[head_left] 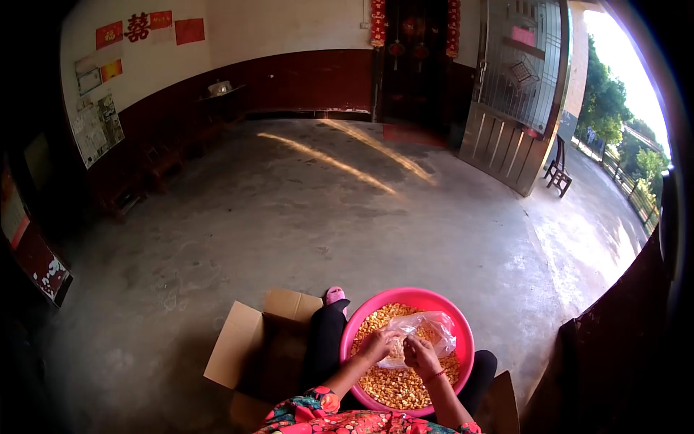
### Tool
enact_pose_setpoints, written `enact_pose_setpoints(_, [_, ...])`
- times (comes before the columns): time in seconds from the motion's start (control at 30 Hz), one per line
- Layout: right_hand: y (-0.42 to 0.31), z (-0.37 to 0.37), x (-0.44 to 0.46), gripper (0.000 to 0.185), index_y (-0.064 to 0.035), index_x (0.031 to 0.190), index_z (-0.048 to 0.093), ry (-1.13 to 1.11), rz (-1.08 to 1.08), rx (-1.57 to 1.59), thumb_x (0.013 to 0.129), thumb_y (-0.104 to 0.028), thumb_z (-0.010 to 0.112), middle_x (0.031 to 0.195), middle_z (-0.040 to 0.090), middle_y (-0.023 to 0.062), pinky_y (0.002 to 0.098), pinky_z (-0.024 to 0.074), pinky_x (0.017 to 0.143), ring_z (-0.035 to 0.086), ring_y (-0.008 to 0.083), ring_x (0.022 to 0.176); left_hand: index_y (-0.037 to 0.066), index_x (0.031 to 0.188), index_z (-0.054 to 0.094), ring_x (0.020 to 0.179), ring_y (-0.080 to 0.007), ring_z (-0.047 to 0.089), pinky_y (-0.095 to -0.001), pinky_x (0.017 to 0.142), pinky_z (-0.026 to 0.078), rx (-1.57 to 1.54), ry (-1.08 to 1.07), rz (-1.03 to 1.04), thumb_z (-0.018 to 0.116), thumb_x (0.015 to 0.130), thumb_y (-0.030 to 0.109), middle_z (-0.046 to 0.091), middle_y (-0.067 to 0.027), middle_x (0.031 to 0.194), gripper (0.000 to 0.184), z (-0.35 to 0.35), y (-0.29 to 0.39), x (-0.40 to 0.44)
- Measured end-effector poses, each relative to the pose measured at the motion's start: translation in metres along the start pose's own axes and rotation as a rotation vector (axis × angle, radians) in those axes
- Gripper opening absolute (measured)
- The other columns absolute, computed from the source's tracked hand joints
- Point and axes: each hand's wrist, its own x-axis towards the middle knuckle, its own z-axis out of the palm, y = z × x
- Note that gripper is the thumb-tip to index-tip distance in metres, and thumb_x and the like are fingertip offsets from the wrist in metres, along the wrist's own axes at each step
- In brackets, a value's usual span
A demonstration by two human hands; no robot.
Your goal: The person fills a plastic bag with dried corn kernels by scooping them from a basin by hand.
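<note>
A pink basin (467,346) sits at my lap, between my legs, filled with small yellow-orange pieces (396,389) that look like dried corn kernels. Over them lies a clear plastic bag (439,323), its mouth towards my hands. My left hand (377,346) pinches the bag's edge on the left side. Fingers curled, my right hand (421,354) grips the edge close beside it and wears a red cord at the wrist. Some pale pieces show through the plastic, but whether they are inside or under it I cannot tell.
An open cardboard box (237,346) stands left of my leg, and another cardboard flap (500,405) shows at the right. Concrete floor (289,217) stretches ahead to a metal door (515,94) standing open. A wooden chair (559,170) is outside; low stools (163,163) line the left wall.
</note>
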Motion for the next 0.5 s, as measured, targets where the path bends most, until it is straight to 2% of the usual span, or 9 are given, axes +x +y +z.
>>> enact_pose_setpoints(0.13, [-0.004, -0.016, 0.035, 0.020, -0.0065, 0.076, 0.051, 0.197, -0.257, -0.025, 0.090, -0.020, 0.048, 0.056, 0.039, -0.0051, 0.0196, 0.0222, 0.036, 0.030, 0.0041, 0.040, 0.009, 0.095, 0.064, 0.089, -0.0311, 0.059, -0.0363, 0.078, 0.048, -0.017, -0.007, 0.021, 0.057, 0.071, 0.005, 0.060, -0.0160, 0.098, 0.026, 0.004, -0.007, 0.001])
enact_pose_setpoints(0.17, [-0.002, -0.030, 0.043, 0.019, -0.0040, 0.080, 0.055, 0.188, -0.264, -0.024, 0.088, -0.020, 0.049, 0.063, 0.049, -0.0017, 0.0203, 0.0329, 0.043, 0.042, 0.0059, 0.049, 0.010, 0.095, 0.064, 0.088, -0.0312, 0.059, -0.0365, 0.077, 0.048, -0.023, -0.005, 0.004, 0.056, 0.071, 0.006, 0.060, -0.0158, 0.098, 0.025, 0.004, -0.007, 0.001])
enact_pose_setpoints(0.2, [0.005, -0.038, 0.054, 0.019, -0.0040, 0.080, 0.055, 0.192, -0.268, -0.019, 0.088, -0.020, 0.049, 0.063, 0.049, -0.0017, 0.0203, 0.0329, 0.043, 0.042, 0.0059, 0.049, 0.010, 0.095, 0.064, 0.087, -0.0313, 0.059, -0.0367, 0.076, 0.048, -0.028, -0.006, -0.013, 0.056, 0.072, 0.006, 0.060, -0.0156, 0.097, 0.025, 0.004, -0.007, 0.001])
enact_pose_setpoints(0.27, [0.013, -0.045, 0.062, 0.018, -0.0016, 0.085, 0.060, 0.264, -0.520, -0.339, 0.086, -0.018, 0.051, 0.074, 0.059, 0.0028, 0.0219, 0.0423, 0.059, 0.053, 0.0094, 0.066, 0.010, 0.096, 0.064, 0.084, -0.0309, 0.060, -0.0360, 0.074, 0.048, -0.021, 0.016, 0.013, 0.057, 0.073, 0.007, 0.060, -0.0154, 0.093, 0.024, 0.005, -0.009, 0.000])
enact_pose_setpoints(0.3, [0.006, -0.034, 0.049, 0.016, 0.0004, 0.084, 0.062, 0.366, -0.440, -0.485, 0.082, -0.011, 0.050, 0.081, 0.061, 0.0041, 0.0226, 0.0421, 0.075, 0.056, 0.0124, 0.082, 0.011, 0.097, 0.064, 0.082, -0.0305, 0.060, -0.0353, 0.072, 0.049, -0.020, 0.044, 0.037, 0.058, 0.074, 0.008, 0.060, -0.0152, 0.090, 0.024, 0.006, -0.010, 0.001])
enact_pose_setpoints(0.33, [0.016, -0.043, 0.052, 0.015, 0.0018, 0.087, 0.062, 0.358, -0.515, -0.605, 0.083, -0.009, 0.053, 0.084, 0.063, 0.0053, 0.0253, 0.0444, 0.076, 0.057, 0.0129, 0.085, 0.010, 0.096, 0.064, 0.083, -0.0302, 0.060, -0.0356, 0.073, 0.049, -0.039, 0.054, 0.040, 0.058, 0.074, 0.008, 0.061, -0.0153, 0.088, 0.023, 0.008, -0.011, 0.002])
enact_pose_setpoints(0.4, [0.014, -0.031, 0.034, 0.012, 0.0016, 0.088, 0.061, 0.380, -0.632, -0.861, 0.083, -0.008, 0.055, 0.085, 0.062, 0.0062, 0.0261, 0.0463, 0.072, 0.058, 0.0121, 0.082, 0.010, 0.094, 0.065, 0.083, -0.0300, 0.061, -0.0356, 0.073, 0.049, -0.086, 0.033, 0.040, 0.059, 0.075, 0.011, 0.062, -0.0155, 0.089, 0.020, 0.003, -0.003, 0.003])
enact_pose_setpoints(0.47, [0.018, -0.016, 0.014, 0.010, 0.0015, 0.088, 0.061, 0.226, -0.639, -0.698, 0.084, -0.006, 0.056, 0.083, 0.062, 0.0057, 0.0269, 0.0475, 0.067, 0.059, 0.0129, 0.078, 0.009, 0.093, 0.065, 0.084, -0.0320, 0.059, -0.0377, 0.072, 0.049, -0.034, 0.028, 0.098, 0.057, 0.075, 0.010, 0.061, -0.0165, 0.091, 0.019, 0.004, -0.007, 0.003])
enact_pose_setpoints(0.5, [0.017, -0.007, -0.001, 0.009, 0.0009, 0.087, 0.060, 0.145, -0.576, -0.770, 0.083, -0.006, 0.057, 0.081, 0.061, 0.0065, 0.0266, 0.0475, 0.066, 0.059, 0.0141, 0.076, 0.009, 0.092, 0.065, 0.084, -0.0320, 0.059, -0.0375, 0.073, 0.049, -0.001, -0.010, 0.024, 0.057, 0.075, 0.010, 0.061, -0.0170, 0.092, 0.019, 0.003, -0.003, 0.004])
